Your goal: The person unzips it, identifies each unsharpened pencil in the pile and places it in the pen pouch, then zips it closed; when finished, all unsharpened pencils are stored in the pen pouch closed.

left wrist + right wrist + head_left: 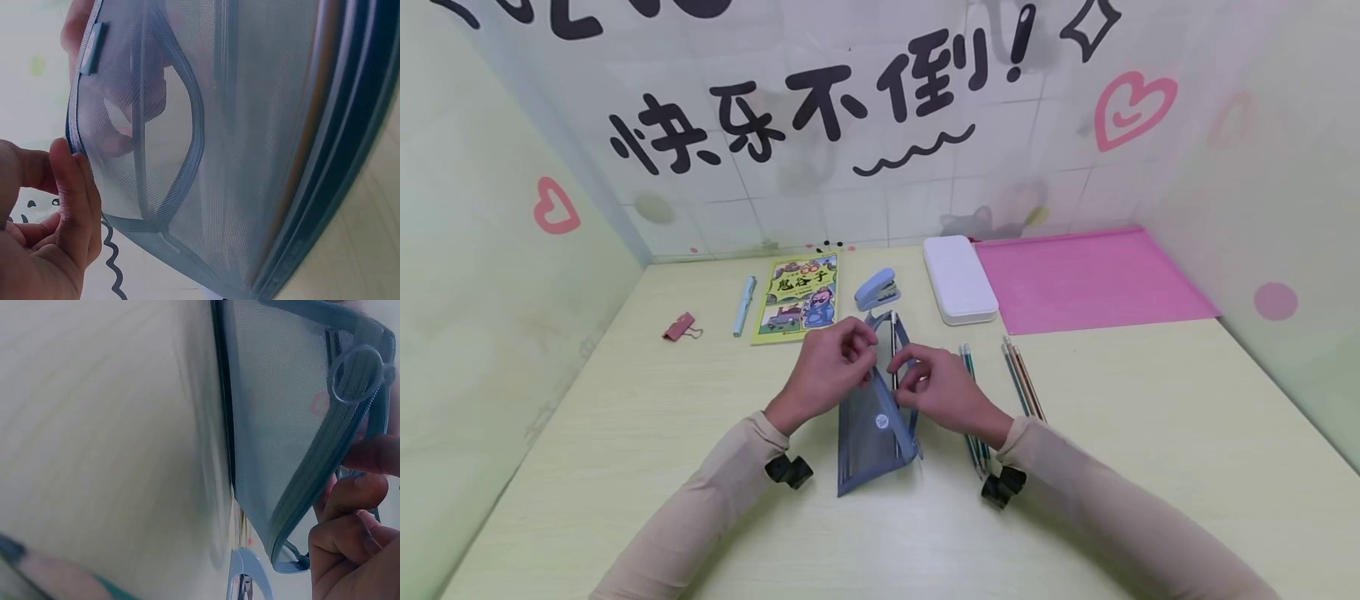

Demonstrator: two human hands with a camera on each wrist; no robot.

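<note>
A blue-grey mesh pencil case (865, 442) stands upright on the table with its zippered mouth spread. My left hand (833, 362) pinches the left edge of that mouth; its curled fingers (75, 194) also show in the left wrist view. My right hand (943, 392) reaches into the opening and pinches a dark pencil (894, 342) that stands inside the mouth. Through the mesh in the left wrist view, several pencils (306, 131) lie along the bottom of the case. The right fingers (356, 497) partly hide the grip.
Pencils lie in two groups, green ones (967, 362) beside my right wrist and more pencils (1024, 379) farther right. Behind are a stapler (877, 289), comic book (797, 296), light-blue pen (745, 307), binder clip (680, 327), white box (960, 279) and pink sheet (1090, 279).
</note>
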